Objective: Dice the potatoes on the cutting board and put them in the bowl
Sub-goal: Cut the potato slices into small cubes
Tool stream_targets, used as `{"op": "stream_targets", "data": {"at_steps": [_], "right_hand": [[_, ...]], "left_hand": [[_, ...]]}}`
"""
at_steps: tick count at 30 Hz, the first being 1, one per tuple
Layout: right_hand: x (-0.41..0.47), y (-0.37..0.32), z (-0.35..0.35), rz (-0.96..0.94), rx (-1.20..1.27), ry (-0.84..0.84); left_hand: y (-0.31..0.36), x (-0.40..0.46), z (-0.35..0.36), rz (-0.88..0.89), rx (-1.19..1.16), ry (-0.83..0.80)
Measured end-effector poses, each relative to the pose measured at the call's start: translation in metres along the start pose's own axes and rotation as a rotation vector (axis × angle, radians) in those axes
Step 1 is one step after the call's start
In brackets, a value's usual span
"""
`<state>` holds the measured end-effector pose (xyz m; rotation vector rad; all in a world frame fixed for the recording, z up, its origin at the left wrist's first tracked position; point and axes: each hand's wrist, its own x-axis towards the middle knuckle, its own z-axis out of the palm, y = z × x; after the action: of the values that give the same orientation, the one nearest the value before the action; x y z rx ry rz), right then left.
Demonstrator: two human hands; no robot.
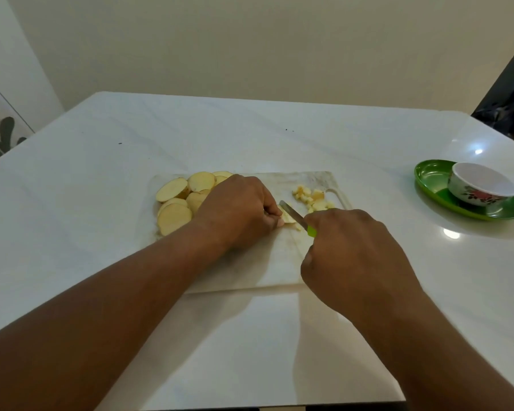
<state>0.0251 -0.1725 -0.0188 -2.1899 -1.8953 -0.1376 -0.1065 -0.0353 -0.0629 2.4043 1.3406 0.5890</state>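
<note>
Green plate (433,179) holds the bowl (482,183), right of cutting board (250,271).

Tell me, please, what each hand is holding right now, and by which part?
The right hand grips the knife by its green handle. The left hand holds down a potato slice on the cutting board, fingertips on the end away from the blade.

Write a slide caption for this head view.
Left hand steadies a potato slice while the right hand cuts it with a knife.
</note>
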Motion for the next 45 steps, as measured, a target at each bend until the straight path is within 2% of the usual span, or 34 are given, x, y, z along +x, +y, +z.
{"op": "stream_targets", "data": {"at_steps": [8,14,20,24,37,45], "right_hand": [[-0.037,0.008,-0.023,-0.007,-0.007,-0.089],[-0.023,0.004,-0.022,0.004,-0.001,0.022],[0.011,-0.005,0.002,-0.033,0.004,0.045],[0.014,-0.007,0.009,-0.039,-0.003,0.031],[-0.043,0.006,-0.026,-0.017,0.025,-0.117],[-0.006,-0.003,-0.013,-0.042,-0.015,0.039]], "left_hand": [[0.0,-0.001,0.0,0.036,0.017,0.015],[-0.005,-0.001,0.003,0.067,0.069,0.033],[-0.002,-0.001,-0.002,0.078,0.085,-0.004],[-0.001,-0.002,-0.004,0.081,0.136,-0.042],[-0.002,-0.001,-0.006,0.035,0.051,0.016],[-0.005,-0.003,-0.007,0.006,0.034,0.006]]}}
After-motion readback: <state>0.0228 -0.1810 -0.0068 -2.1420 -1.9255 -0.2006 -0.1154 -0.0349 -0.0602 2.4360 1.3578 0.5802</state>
